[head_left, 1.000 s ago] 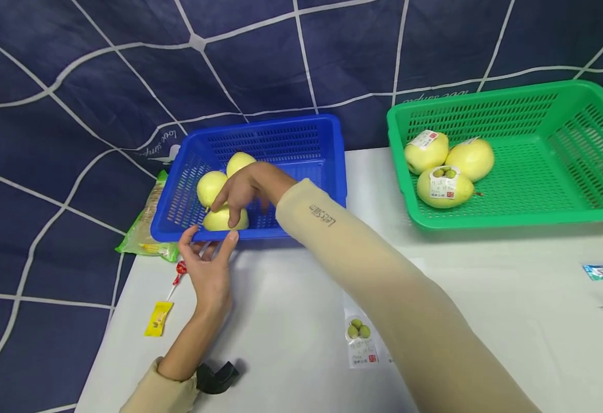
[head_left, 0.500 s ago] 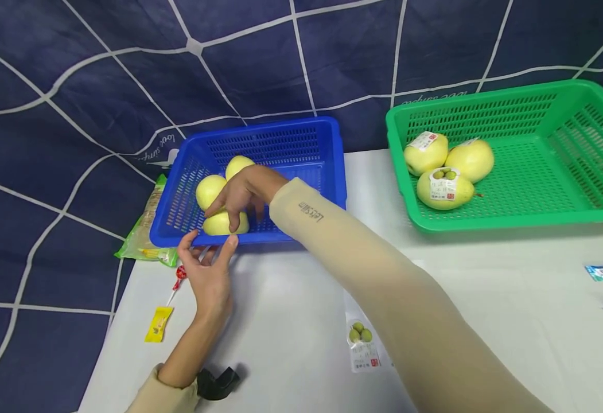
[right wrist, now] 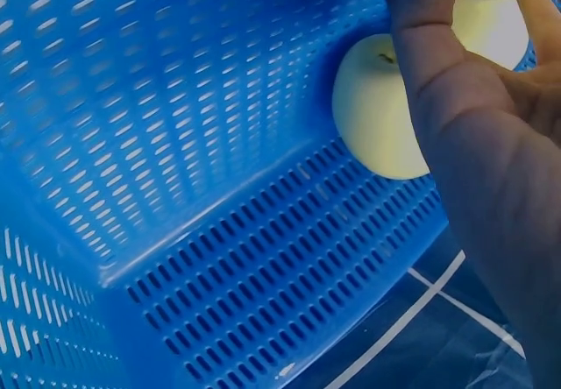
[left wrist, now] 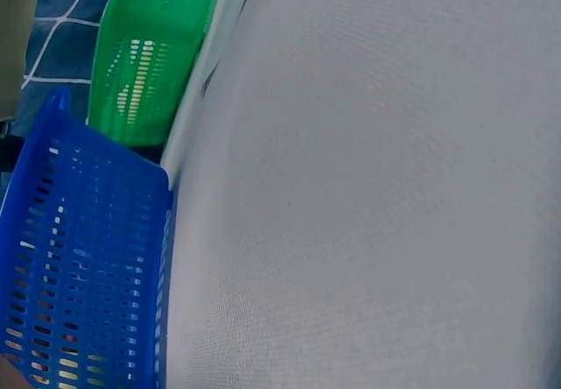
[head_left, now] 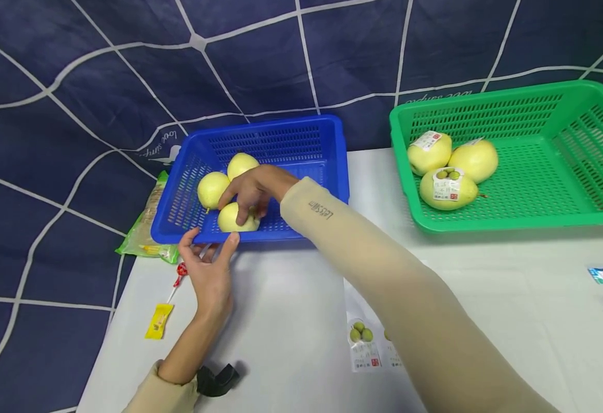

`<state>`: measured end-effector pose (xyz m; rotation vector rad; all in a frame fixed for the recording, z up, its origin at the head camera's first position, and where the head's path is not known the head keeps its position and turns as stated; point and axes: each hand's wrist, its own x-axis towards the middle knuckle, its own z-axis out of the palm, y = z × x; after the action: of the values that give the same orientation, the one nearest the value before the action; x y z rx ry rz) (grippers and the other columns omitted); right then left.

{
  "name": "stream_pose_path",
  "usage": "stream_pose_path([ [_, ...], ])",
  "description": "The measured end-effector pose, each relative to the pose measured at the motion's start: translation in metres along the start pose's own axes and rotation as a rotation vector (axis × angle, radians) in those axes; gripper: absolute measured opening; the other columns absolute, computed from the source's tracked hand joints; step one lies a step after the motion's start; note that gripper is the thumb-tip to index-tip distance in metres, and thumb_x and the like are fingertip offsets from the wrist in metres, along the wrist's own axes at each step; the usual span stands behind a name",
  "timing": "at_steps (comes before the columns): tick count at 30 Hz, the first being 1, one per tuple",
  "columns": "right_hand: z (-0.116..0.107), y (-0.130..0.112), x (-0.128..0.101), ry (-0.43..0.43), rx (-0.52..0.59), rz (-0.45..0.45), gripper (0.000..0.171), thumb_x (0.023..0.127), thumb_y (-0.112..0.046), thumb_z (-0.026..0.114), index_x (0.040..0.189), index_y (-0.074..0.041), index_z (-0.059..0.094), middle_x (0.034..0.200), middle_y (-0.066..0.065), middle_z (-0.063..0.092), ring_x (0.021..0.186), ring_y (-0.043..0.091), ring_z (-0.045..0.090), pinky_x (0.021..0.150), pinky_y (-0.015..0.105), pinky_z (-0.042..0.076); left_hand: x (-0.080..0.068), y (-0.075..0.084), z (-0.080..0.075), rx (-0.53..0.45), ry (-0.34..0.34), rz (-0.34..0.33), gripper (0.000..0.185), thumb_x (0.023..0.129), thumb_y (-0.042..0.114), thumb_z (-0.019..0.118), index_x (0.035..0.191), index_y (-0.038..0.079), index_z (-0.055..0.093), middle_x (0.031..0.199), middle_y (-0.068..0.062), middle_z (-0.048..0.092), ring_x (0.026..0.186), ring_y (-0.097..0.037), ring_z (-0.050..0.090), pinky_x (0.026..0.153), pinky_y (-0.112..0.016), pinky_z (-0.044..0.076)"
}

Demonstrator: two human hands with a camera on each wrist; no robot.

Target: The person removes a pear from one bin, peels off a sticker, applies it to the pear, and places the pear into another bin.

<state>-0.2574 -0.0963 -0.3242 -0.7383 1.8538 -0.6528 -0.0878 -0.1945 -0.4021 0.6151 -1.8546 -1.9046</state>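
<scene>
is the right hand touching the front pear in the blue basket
Touching: in the head view the right hand has fingers curled over the front pear in the blue basket.

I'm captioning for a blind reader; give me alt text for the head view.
A right hand grips a yellow pear inside a blue basket while the left hand touches its front rim. To the right, a green basket holds three labelled pears.

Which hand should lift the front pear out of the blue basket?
Right. The right hand is already inside the blue plastic basket, fingers curled over the front yellow pear; the left hand is outside, touching the basket's near rim.
</scene>
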Motion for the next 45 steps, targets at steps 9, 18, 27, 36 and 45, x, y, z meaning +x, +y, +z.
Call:
stream_pose_path([
  [9,-0.014,0.004,-0.028,0.170,-0.120,-0.168,0.061,0.099,-0.020,0.061,0.154,-0.025,0.035,0.139,0.006,0.039,0.072,0.021,0.057,0.065,0.030,0.051,0.001,-0.004,0.003,-0.071,-0.006,0.049,0.063,0.082,0.006,0.080,0.128,0.023,0.041,0.113,-0.007,0.041,0.108,-0.026,0.054,0.083,-0.024,0.051],
  [18,-0.009,0.022,-0.101,0.372,-0.032,-0.447,0.054,0.099,-0.020,0.061,0.149,-0.018,0.041,0.123,0.007,0.053,0.079,0.028,0.057,0.063,0.036,0.051,0.000,-0.002,0.000,-0.079,0.004,0.045,0.065,0.083,0.004,0.079,0.133,0.017,0.039,0.116,-0.009,0.040,0.108,-0.025,0.053,0.081,-0.023,0.051],
  [27,0.039,0.090,-0.176,0.491,0.016,-0.544,0.056,0.098,-0.023,0.063,0.149,-0.017,0.042,0.141,-0.001,0.048,0.110,0.019,0.057,0.090,0.037,0.052,0.000,-0.001,-0.002,-0.074,-0.008,0.043,0.066,0.083,0.009,0.080,0.134,0.018,0.039,0.116,-0.008,0.038,0.108,-0.023,0.053,0.082,-0.023,0.051],
  [36,0.108,0.141,-0.230,0.556,0.072,-0.477,0.057,0.096,-0.021,0.068,0.147,-0.031,0.046,0.128,-0.005,0.052,0.115,0.016,0.050,0.086,0.032,0.055,-0.001,-0.004,-0.002,-0.053,-0.010,0.031,0.068,0.084,0.011,0.080,0.136,0.018,0.037,0.118,-0.011,0.038,0.109,-0.022,0.052,0.083,-0.022,0.051],
  [45,0.151,0.186,-0.231,0.624,-0.008,-0.388,0.059,0.094,-0.016,0.069,0.148,-0.025,0.048,0.120,-0.003,0.050,0.106,0.013,0.053,0.083,0.029,0.052,-0.002,-0.010,0.000,-0.010,0.005,0.087,0.069,0.087,0.012,0.077,0.141,0.017,0.035,0.123,-0.012,0.038,0.115,-0.027,0.051,0.084,-0.023,0.049],
])
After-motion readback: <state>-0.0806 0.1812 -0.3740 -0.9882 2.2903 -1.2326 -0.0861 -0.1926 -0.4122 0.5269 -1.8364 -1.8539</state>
